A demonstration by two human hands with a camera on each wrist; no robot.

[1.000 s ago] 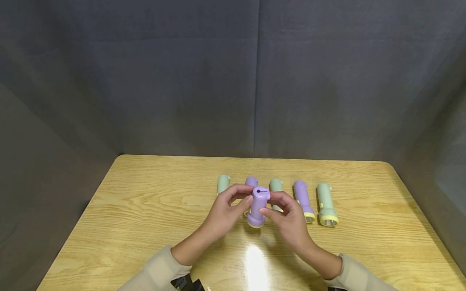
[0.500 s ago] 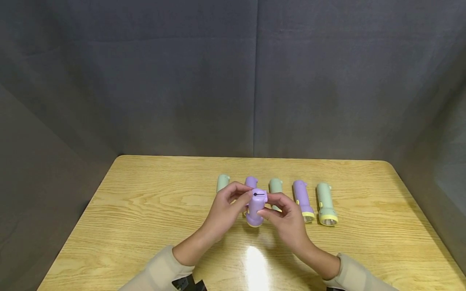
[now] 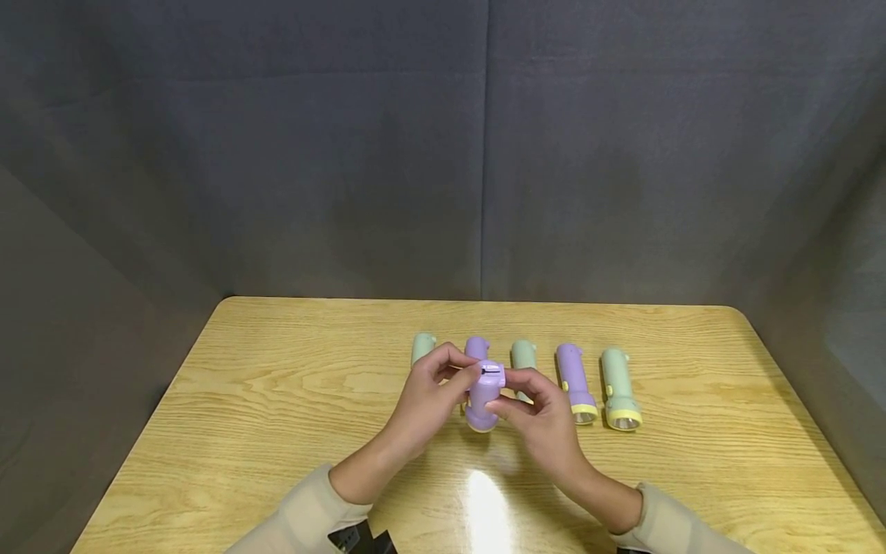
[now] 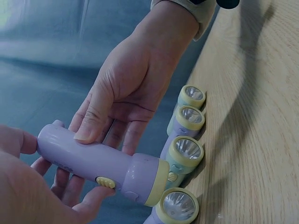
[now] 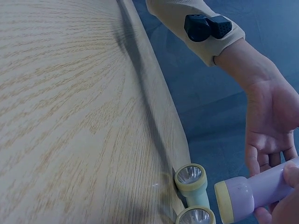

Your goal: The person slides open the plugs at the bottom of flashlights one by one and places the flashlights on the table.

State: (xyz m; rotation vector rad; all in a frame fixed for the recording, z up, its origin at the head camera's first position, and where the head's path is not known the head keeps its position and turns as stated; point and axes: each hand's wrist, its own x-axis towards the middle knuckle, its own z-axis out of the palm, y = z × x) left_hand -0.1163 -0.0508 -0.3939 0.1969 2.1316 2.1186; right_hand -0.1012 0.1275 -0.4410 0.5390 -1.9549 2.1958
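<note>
A purple flashlight (image 3: 482, 400) with a yellow rim hangs above the table in both hands, tail end up and lens end down. My left hand (image 3: 429, 396) pinches its left side near the tail, thumb and fingertips around it. From the right, my right hand (image 3: 550, 423) holds it too, thumb on the barrel and index finger by the small tab at the tail. The left wrist view shows the flashlight's yellow switch (image 4: 105, 182) beside a left-hand finger. A purple flashlight (image 3: 477, 348) lies partly hidden behind the held one.
Other flashlights lie in a row on the wooden table (image 3: 291, 400): a green one (image 3: 424, 348) behind the left hand, a green one (image 3: 524, 355) behind the right, then a purple one (image 3: 574, 381) and a green one (image 3: 621, 388) farther right. A dark curtain (image 3: 360, 192) stands behind.
The held flashlight has turned slightly between the fingers; its tail end has moved a little down and left, and the tab has swung toward me. Both hands keep their hold.
</note>
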